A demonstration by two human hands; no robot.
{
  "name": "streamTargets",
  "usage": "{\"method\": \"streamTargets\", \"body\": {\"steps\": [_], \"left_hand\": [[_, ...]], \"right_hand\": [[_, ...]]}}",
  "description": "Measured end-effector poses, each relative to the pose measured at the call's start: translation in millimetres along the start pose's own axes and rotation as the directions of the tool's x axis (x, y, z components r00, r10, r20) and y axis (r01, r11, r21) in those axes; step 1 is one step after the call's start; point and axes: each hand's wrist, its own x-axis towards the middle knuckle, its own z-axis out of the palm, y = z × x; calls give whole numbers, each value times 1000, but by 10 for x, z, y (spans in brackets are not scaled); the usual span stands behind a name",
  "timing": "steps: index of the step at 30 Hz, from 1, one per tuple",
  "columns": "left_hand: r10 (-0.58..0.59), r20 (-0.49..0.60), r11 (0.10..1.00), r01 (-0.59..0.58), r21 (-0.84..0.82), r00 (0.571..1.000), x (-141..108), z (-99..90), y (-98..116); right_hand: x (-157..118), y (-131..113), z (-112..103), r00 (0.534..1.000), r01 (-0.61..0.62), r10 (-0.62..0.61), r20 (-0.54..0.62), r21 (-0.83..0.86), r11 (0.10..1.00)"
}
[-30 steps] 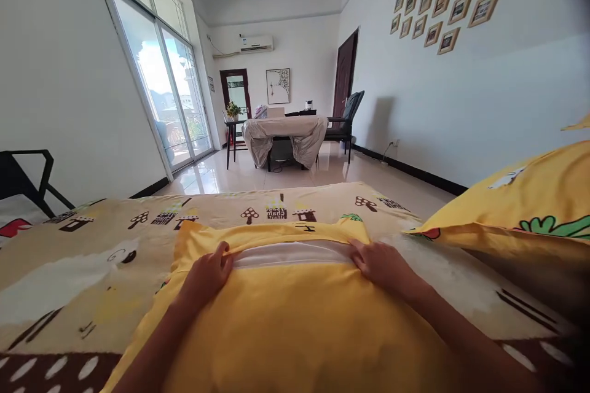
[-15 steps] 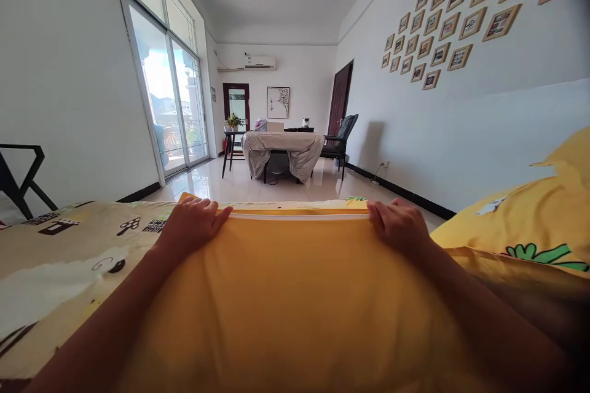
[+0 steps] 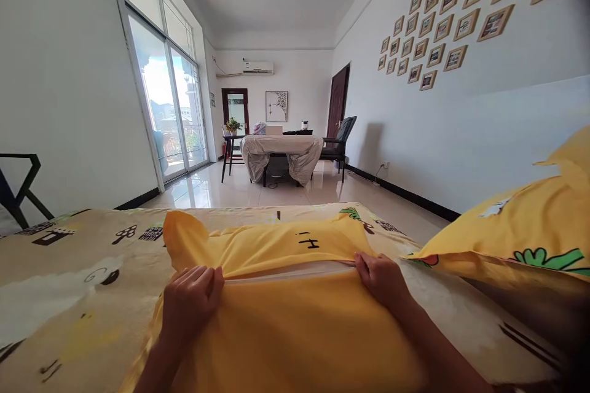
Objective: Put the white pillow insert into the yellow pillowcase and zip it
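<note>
A yellow pillowcase fills the lower middle of the head view, with a white strip showing along its opening. My left hand is closed on the left end of that opening edge. At the right end my right hand pinches the same edge. Beyond the hands, the far part of the case lies on the bed, with dark "Hi" lettering and a green printed leaf. One yellow corner stands up past my left hand. The lower part of the case runs out of view.
The bed's printed cream sheet spreads beneath. Another yellow pillow lies at the right. Past the bed's far edge stand a covered table and a black chair. A black metal frame is at the far left.
Both hands have come down and nearer me with the opening edge. The far side of the pillowcase, its lettering and raised corner now show beyond them. The left hand has also moved slightly right.
</note>
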Motion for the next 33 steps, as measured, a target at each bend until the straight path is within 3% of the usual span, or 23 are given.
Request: {"method": "streamTargets", "body": {"steps": [3,5,8,11,13,15,20,25,30,33], "left_hand": [[-5,-24,999,4,-32,1000,11,-191,55],[1,-15,999,-2,-54,1000,22,-320,103],[32,20,996,-30,-82,999,27,-483,175],[50,44,996,-47,-80,998,12,-612,248],[61,56,995,-57,-83,997,-16,-690,297],[86,78,991,-78,-105,993,-52,-761,339],[147,162,974,-115,-194,976,-93,-870,359],[135,268,941,-39,-336,954,-41,-829,309],[-27,322,877,177,-447,946,-38,-852,294],[-96,314,869,233,-436,945,-54,-926,218]], "right_hand": [[114,-145,-291,978,-71,71,197,-7,997],[173,-374,-580,966,-37,38,255,-11,999],[198,-912,-1022,982,128,-141,128,108,986],[159,-1510,-1256,950,308,-307,-47,279,910],[105,-1837,-1208,934,357,-329,-137,376,855],[31,-2065,-1032,931,362,-275,-242,489,794],[-133,-2209,-664,868,444,-131,-479,633,635],[-124,-2098,-656,880,441,-123,-460,691,572],[-92,-2061,-627,921,363,-67,-383,783,505],[-81,-2055,-624,927,342,-28,-374,811,474]]}}
